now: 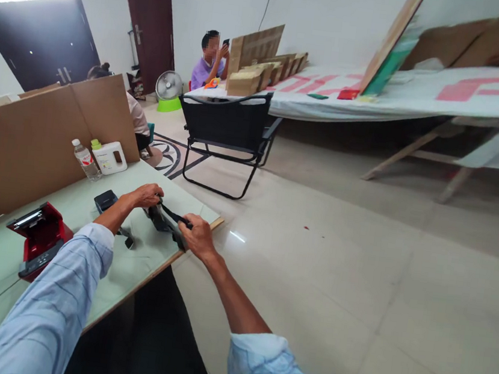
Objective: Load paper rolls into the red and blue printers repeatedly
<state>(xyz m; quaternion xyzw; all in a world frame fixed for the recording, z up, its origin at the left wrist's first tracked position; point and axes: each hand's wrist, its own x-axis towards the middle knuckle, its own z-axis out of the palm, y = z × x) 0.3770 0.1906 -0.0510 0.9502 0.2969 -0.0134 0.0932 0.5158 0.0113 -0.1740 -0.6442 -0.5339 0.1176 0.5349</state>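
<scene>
Near the table's right corner, my left hand (146, 195) and my right hand (198, 236) are closed on a black strap (172, 212), one toward each end. The strap runs between them above a dark, partly see-through piece (161, 222) whose kind I cannot make out. Left of my left hand sits a small black box-like device (105, 200). A small dark object (128, 242) lies on the table below my left wrist. Beside my left sleeve stands a red and black device (45, 244) with its lid up.
A cardboard panel (46, 138) borders the table (143, 271). By it stand a water bottle (86, 161) and a white jug (110, 159). A black folding chair (227, 126) and a fan (169, 89) are beyond. One person (204, 72) sits at the far table; another is partly hidden.
</scene>
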